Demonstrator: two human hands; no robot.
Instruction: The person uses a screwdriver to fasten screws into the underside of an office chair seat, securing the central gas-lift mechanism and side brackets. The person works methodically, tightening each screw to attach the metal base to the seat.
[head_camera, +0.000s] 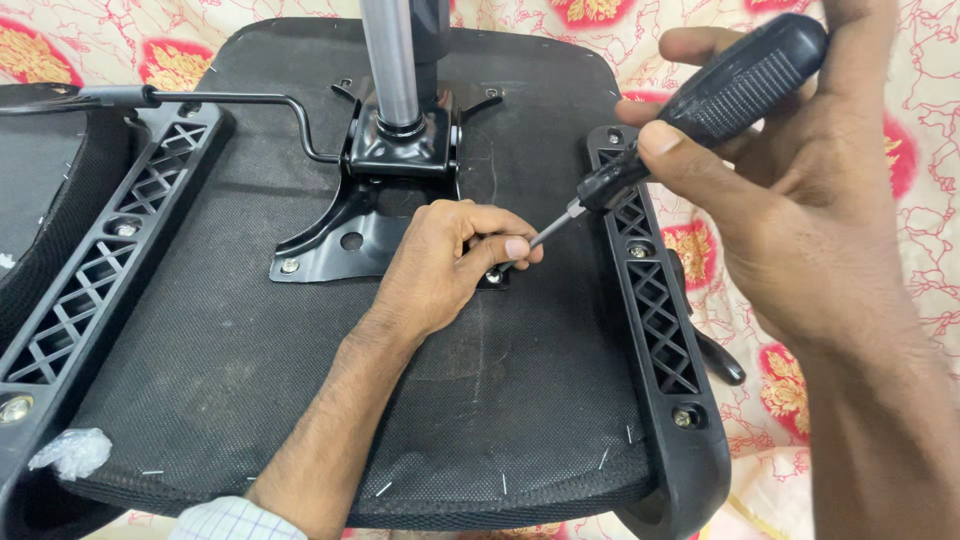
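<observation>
One upturned chair seat (300, 360), one metal mounting plate (350, 235), one chrome column (392, 60), one lever (230, 98), two black armrest brackets (655, 300) (95, 270), one screwdriver (700, 110), one wad of plastic (72, 450), two hands (450, 265) (800, 190).

Screwdriver (690, 125) tip + screw under left-hand fingers (500, 240); gas-lift column (392, 60) top cropped.

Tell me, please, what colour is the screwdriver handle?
Black, with a ribbed grip; the screwdriver handle shows best in the head view, held in the right hand.
</observation>
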